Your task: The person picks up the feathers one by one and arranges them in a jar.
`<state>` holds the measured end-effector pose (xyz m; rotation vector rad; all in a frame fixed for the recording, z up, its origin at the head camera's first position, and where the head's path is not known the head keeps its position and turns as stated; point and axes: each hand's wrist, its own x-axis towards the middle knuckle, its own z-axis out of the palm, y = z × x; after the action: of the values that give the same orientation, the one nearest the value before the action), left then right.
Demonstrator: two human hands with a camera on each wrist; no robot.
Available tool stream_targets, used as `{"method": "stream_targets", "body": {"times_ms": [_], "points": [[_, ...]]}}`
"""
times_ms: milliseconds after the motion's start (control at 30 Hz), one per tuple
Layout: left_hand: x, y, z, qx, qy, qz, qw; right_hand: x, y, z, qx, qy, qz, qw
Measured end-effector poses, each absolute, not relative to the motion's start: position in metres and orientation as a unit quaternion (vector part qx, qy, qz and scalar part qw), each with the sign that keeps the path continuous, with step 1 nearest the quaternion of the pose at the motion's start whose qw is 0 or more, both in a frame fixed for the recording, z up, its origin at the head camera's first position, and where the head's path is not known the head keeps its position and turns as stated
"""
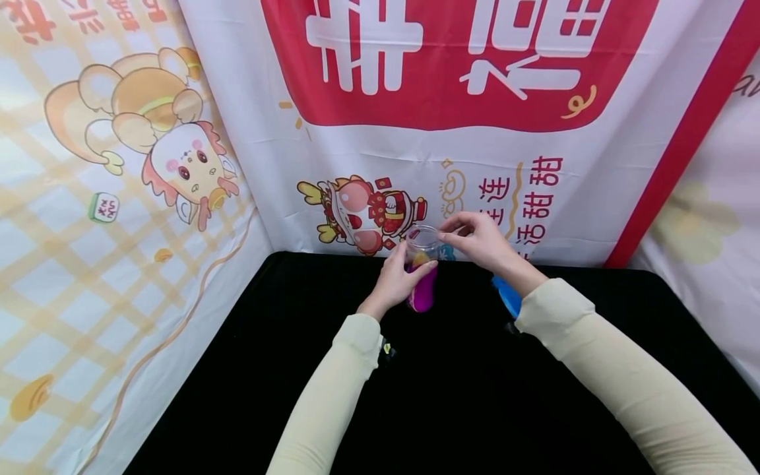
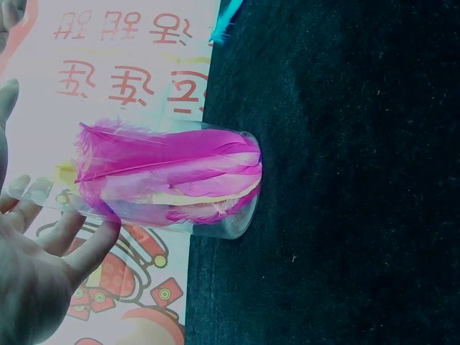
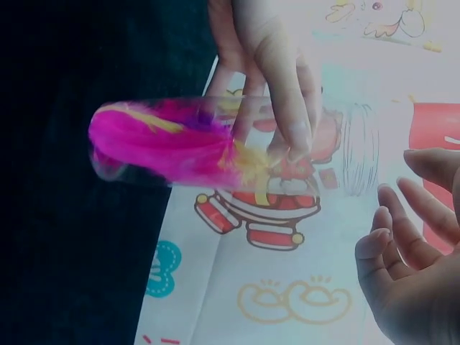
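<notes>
My left hand (image 1: 393,280) grips a clear jar (image 1: 424,247) around its side, at the far edge of the black table. Magenta feathers (image 2: 165,162) fill the jar's lower part, with some yellow and purple ones among them. In the right wrist view the threaded neck (image 3: 361,151) has no lid, and the left thumb and fingers lie around the upper half. My right hand (image 3: 413,269) is just off the mouth, fingers loosely bent, nothing held between them. From the head view, its fingertips overlap the rim.
A blue feather piece (image 1: 506,295) lies on the black table (image 1: 451,396) under the right forearm. Printed cloth hangs close behind the jar, with a red panel (image 1: 463,99); another cloth wall (image 1: 148,231) borders the left side.
</notes>
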<state>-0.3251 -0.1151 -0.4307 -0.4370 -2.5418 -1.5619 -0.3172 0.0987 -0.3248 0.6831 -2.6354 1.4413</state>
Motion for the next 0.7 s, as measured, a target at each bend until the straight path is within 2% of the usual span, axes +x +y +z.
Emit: {"method": "stream_targets", "body": {"times_ms": [267, 700], "points": [[-0.327, -0.115, -0.431, -0.143, -0.844, -0.513, 0.064, -0.318, 0.11, -0.327, 0.236, -0.871, 0.428, 0.05], [-0.328, -0.116, -0.432, -0.142, -0.846, -0.51, 0.058, -0.32, 0.125, -0.333, 0.242, -0.875, 0.418, 0.025]]}}
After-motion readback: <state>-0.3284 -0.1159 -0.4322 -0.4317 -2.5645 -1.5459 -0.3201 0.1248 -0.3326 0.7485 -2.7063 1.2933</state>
